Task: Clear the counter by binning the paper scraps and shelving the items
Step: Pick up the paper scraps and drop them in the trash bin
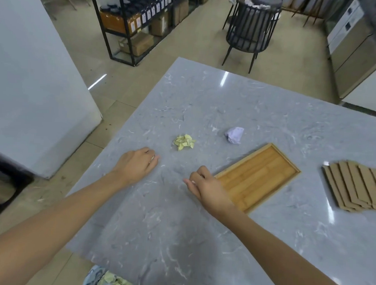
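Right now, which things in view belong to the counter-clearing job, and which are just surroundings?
Job:
- yellow paper scraps
- crumpled lilac paper
- wooden tray
- cardboard pieces
- bin with yellow scraps

Surroundings:
- chair
- stocked rack of bottles
- boxes on its lower shelf

both bare forearms are reaching forward. the left hand [137, 164] is lying palm down, fingers loosely curled, a ring showing on one finger. the right hand [204, 186] is hanging slightly curled, thumb pointing left, gripping nothing.
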